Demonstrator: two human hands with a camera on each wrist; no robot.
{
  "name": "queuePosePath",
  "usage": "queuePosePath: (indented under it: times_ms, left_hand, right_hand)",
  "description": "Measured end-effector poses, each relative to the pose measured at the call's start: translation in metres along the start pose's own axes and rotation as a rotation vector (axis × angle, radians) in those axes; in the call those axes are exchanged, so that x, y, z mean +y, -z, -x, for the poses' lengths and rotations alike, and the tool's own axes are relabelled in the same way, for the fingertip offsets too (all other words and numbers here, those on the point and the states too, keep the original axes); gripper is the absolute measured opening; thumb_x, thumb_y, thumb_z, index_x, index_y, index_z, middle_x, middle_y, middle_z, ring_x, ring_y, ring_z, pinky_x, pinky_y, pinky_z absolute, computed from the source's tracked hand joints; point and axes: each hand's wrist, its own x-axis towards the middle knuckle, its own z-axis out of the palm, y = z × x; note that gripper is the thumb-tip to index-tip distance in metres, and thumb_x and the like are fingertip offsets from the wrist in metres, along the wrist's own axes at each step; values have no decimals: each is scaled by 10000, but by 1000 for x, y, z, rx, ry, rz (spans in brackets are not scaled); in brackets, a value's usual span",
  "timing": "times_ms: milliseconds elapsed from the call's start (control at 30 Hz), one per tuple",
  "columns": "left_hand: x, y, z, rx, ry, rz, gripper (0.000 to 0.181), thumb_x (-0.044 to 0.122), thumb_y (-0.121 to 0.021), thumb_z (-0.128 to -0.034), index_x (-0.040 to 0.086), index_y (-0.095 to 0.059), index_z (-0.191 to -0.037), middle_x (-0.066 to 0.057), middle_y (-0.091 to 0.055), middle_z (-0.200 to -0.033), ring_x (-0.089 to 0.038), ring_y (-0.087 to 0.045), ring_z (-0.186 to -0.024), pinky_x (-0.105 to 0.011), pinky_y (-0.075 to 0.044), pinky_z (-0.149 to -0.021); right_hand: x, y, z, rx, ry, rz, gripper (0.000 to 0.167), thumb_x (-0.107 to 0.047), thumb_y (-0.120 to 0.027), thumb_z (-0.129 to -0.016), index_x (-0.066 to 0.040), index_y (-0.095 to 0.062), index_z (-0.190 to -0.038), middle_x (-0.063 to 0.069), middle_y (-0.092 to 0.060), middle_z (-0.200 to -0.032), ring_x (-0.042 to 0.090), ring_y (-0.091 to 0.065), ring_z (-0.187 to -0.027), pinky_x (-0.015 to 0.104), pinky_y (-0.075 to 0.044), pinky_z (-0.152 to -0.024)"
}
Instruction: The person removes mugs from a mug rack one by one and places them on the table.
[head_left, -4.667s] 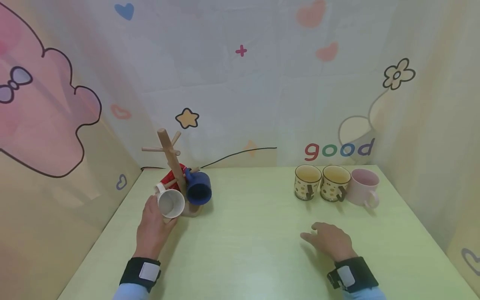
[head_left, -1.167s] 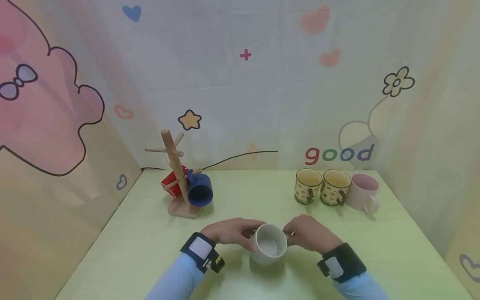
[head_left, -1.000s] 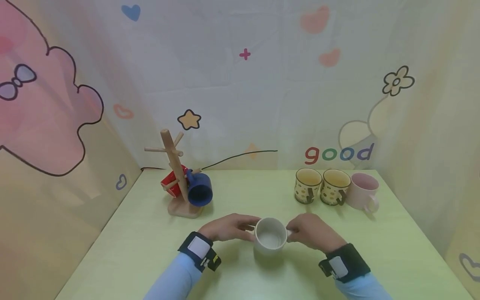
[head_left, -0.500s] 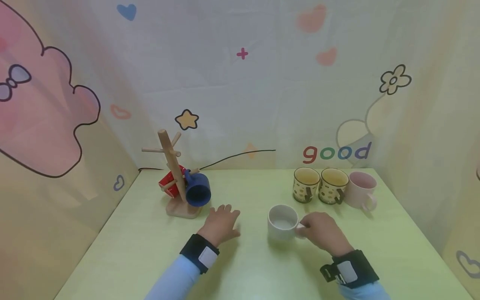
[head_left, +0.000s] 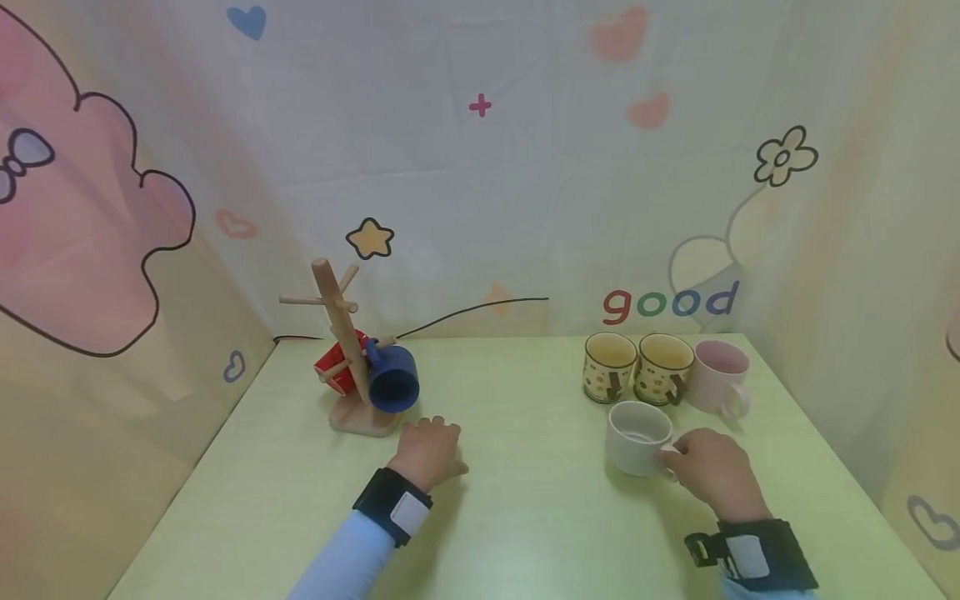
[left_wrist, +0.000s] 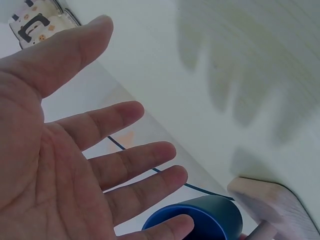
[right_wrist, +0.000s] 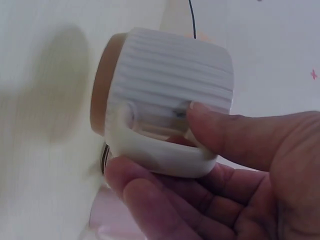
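My right hand pinches the handle of a white ribbed mug between thumb and fingers. The mug is upright, in front of the patterned mugs. In the right wrist view its brownish base stands off the table, with a shadow apart from it. My left hand holds nothing; its fingers are spread in the left wrist view. It hovers over the table, just in front of a wooden mug tree. A blue mug and a red mug, partly hidden by the post, hang on its lower pegs.
Two yellow patterned mugs and a pink mug stand in a row at the back right. The tree's upper pegs carry no mugs. A printed curtain hangs behind the pale table.
The white mug left the tree in my left hand and came to mid-table, where my right hand took its handle. My left hand let go and drew back left; the mug moved right.
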Motion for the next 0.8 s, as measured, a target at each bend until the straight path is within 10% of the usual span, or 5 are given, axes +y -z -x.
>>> queuePosePath:
  times_ms: [267,800]
  left_hand:
    - [-1,1,1,-14,5,25,493,410,-818,-795,64,-690,-1123,-141,-656,-1034,-347,-615,-981,-552,-490,-856]
    - [2,-4,2,-30,7,46,474,404,-803,-811,61,-687,-1117,-151,-651,-1045,-353,-610,-994,-589,-459,-917]
  right_hand:
    - [42,21,10,10,-90,13,353,-272,-558,-928,26,-704,-809,26,-640,-680,212,-572,-648,343,-399,-538]
    - [91,15,20,314,-227,8,398,-261,-525,-894,-90,-437,-545,12,-437,-534,214,-425,-543,317,-282,-509]
